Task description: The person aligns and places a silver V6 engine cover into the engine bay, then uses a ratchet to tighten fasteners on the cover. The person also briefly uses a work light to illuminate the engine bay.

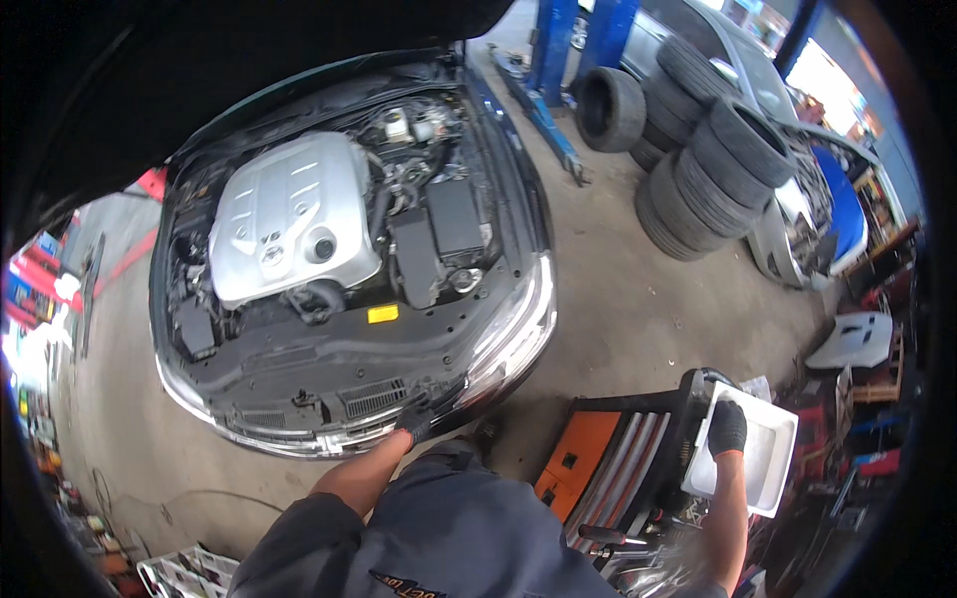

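My left hand (418, 425), in a dark glove, is at the front edge of the car (399, 351), beside the grille slots and the headlight (513, 329). Its fingers blend into the dark trim, so their pose cannot be made out. My right hand (729, 431), also gloved, reaches into a white rectangular tray (773, 460) at the right. Those fingers look curled near the tray's far corner; anything within them is hidden. Under the raised hood, a silver engine cover (294, 214) and a yellow label (383, 314) show.
An orange and black tool cart (578, 453) stands by my right side, with a screwdriver (610, 536) and several metal tools on top. Stacked tyres (713, 189) and a blue lift post (553, 45) are beyond the car. A white crate (184, 573) lies at lower left.
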The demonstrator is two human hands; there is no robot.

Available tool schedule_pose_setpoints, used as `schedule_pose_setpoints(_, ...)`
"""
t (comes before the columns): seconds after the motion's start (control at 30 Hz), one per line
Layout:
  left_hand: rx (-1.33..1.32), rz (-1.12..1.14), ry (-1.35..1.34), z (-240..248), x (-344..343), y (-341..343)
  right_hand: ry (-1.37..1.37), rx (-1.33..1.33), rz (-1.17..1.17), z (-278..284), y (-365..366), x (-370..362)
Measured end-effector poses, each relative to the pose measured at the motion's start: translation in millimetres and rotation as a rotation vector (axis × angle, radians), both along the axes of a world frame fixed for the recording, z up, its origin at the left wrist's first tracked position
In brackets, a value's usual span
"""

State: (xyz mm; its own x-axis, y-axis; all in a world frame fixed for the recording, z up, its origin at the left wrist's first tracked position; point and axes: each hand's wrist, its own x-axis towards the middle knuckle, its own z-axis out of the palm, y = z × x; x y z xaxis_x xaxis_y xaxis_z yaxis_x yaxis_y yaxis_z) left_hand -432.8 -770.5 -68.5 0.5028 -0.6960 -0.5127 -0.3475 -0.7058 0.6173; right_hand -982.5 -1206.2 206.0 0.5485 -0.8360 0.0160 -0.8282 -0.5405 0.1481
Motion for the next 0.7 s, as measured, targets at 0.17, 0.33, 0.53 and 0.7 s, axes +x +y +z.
schedule_pose_setpoints(0.17, 0.021, 0.202, 0.065, -27, -29, 78, -0.276, -0.066, 0.059, -9, -11, -26)
schedule_pose_setpoints(0.33, -0.045, 0.263, 0.132, 4, -56, 119, -0.465, -0.066, -0.055, 55, 15, -7)
schedule_pose_setpoints(0.53, -0.577, 0.040, 0.224, 121, -91, 87, -0.583, 0.170, 0.348, 82, 139, 168)
schedule_pose_setpoints(0.7, -0.625, 0.335, 0.977, 222, -113, 74, -0.185, 0.363, 0.998, 46, 280, 302)
